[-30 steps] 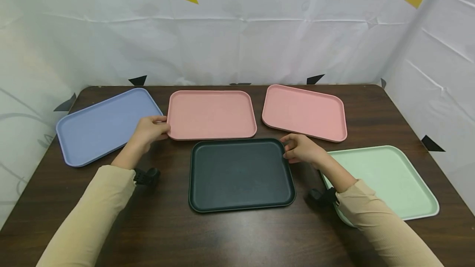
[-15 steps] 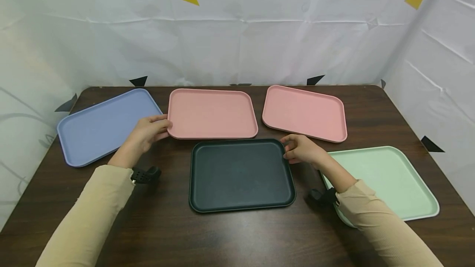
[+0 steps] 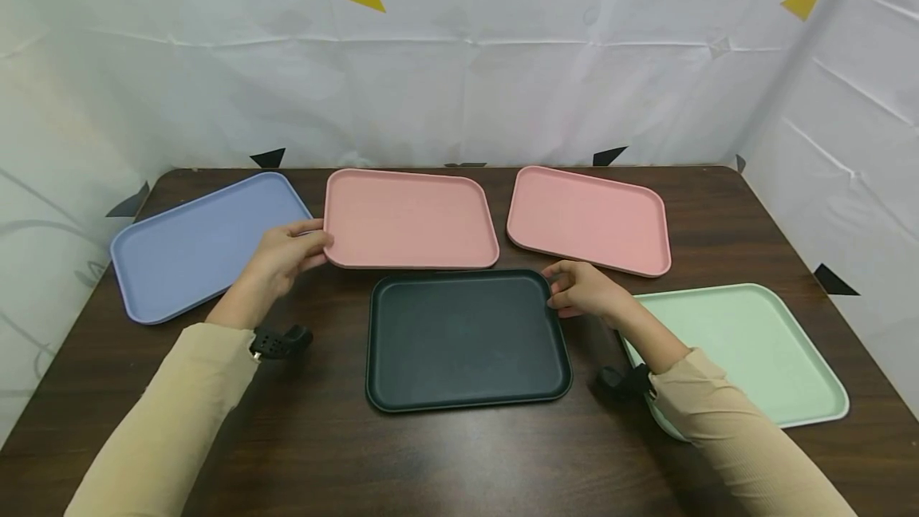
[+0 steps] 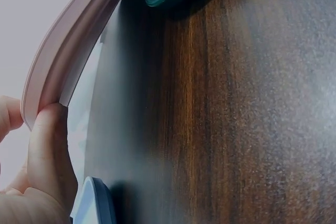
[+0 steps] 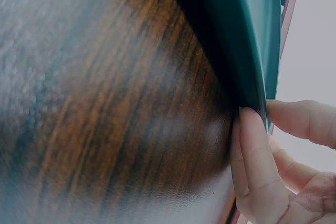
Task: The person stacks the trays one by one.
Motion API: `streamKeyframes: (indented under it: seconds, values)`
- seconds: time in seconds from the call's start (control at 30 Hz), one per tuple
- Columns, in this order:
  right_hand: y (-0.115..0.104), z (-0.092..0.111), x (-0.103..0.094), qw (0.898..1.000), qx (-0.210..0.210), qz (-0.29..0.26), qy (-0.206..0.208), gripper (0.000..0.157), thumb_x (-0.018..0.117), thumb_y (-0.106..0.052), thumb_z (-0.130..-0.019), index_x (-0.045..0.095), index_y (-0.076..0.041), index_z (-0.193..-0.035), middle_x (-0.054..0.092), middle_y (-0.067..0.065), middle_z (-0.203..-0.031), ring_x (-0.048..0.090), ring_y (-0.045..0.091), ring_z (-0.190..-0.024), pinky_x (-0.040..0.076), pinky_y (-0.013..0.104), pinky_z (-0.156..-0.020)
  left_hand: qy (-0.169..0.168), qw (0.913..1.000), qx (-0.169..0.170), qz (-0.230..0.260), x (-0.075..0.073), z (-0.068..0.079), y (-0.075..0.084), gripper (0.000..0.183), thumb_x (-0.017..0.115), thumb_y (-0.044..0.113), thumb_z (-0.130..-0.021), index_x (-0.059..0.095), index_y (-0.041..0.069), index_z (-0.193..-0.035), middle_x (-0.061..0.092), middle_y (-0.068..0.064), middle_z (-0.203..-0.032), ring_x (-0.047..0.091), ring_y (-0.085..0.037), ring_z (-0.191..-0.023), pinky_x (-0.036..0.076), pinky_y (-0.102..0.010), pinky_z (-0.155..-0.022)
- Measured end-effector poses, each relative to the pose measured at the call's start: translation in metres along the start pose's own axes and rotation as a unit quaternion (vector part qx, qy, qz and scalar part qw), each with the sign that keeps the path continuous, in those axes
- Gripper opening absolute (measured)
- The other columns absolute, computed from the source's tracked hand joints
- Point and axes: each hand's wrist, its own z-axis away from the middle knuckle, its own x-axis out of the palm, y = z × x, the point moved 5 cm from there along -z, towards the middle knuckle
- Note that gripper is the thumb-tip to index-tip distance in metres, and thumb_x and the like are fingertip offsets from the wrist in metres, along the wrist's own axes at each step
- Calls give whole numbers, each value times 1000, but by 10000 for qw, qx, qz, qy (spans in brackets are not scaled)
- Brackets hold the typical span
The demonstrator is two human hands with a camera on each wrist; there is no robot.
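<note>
The left hand (image 3: 287, 254) pinches the left edge of the middle pink tray (image 3: 412, 222), thumb at the rim. From the left wrist camera, this pink tray (image 4: 73, 45) slopes up to the hand, its left end held off the table. The right hand (image 3: 585, 290) grips the dark green tray (image 3: 467, 341) near its far right corner. Seen from the right wrist, the thumb lies on one side of the green tray's rim (image 5: 247, 40) and fingertips press the other. The dark green tray lies just in front of the pink one.
A blue tray (image 3: 208, 250) lies angled at the left, partly behind the left hand. At the back right is a second pink tray (image 3: 589, 218). A light green tray (image 3: 747, 349) sits under the right forearm. White sheeting (image 3: 459, 102) rises behind the brown wooden table (image 3: 459, 461).
The left end of the middle pink tray has risen slightly and tilted, together with the left hand. The right hand and the dark green tray have stayed in place.
</note>
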Motion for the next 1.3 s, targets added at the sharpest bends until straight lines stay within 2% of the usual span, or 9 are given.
streamKeyframes:
  seconds: [0.47,0.63,0.93,1.1,1.3]
  values:
    - [1,-3,-2,9998,-75,162,43,49,56,-2,-90,41,12,-134,56,13,-98,61,16,-87,59,40,-85,38,9999,99,-107,-1,3,-1,63,55,0,-88,29,-6,-146,63,17,-71,63,6,-65,55,-9,-64]
    - [-3,-5,-7,9994,-198,252,146,46,54,-5,-91,43,11,-133,59,19,-104,62,22,-94,57,43,-89,34,9998,147,-146,-3,5,0,64,54,0,-88,28,-7,-146,62,17,-72,63,6,-65,55,-9,-64]
    - [-15,-7,-23,9963,-406,255,719,43,52,-11,-95,46,11,-132,57,31,-122,60,34,-108,57,40,-91,38,9994,189,-279,-4,7,2,64,54,1,-89,28,-6,-146,60,17,-76,62,6,-66,55,-8,-65]
    - [-25,-10,-29,9932,-478,42,1061,43,49,-14,-99,45,10,-134,54,33,-127,58,38,-113,56,38,-92,9,9992,227,-318,-3,10,3,63,54,2,-89,28,-6,-146,60,17,-79,62,6,-68,54,-8,-65]
    - [-32,-11,-33,9895,-505,-368,1300,47,44,-19,-101,40,9,-138,49,32,-134,55,39,-118,56,29,-91,-39,9989,272,-387,-1,13,4,62,56,3,-89,30,-6,-145,59,15,-82,62,5,-68,55,-9,-66]
